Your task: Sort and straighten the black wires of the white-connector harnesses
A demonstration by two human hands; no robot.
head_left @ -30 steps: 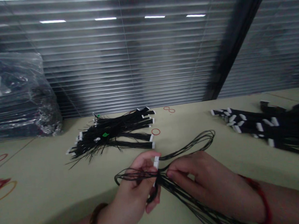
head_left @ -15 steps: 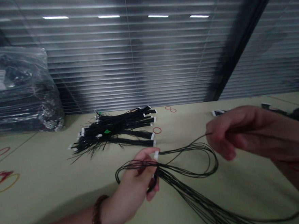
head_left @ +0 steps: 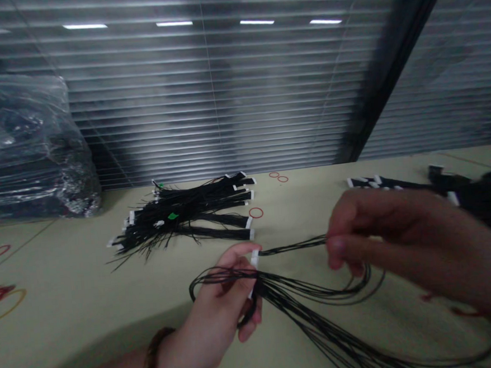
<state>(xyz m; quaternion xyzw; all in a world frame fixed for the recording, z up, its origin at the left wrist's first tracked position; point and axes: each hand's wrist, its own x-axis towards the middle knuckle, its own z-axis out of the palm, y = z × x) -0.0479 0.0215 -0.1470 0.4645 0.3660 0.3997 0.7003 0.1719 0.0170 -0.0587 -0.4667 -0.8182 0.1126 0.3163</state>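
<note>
My left hand point(head_left: 226, 300) is closed on a wire harness, gripping it near its white connector point(head_left: 254, 257). Black wires point(head_left: 308, 308) fan out from there toward the lower right, and some loop back over the thumb. My right hand point(head_left: 371, 237) pinches several thin wires point(head_left: 292, 247) that run from the connector's upper end. Below its fingers, the wires bend round in a loop. The exact fingertip contact is partly hidden behind the right hand.
A pile of black wire harnesses point(head_left: 192, 213) with white connectors lies behind my left hand. More harnesses point(head_left: 477, 190) lie at the right. A clear plastic bag point(head_left: 28, 148) stands at the left. Rubber bands point(head_left: 256, 212) are scattered on the table point(head_left: 89, 296), and blinds point(head_left: 265, 104) rise behind it.
My right hand has moved slightly left and down, and its fingers have closed on the upper wires, which now run straighter from the connector. The left hand keeps its hold.
</note>
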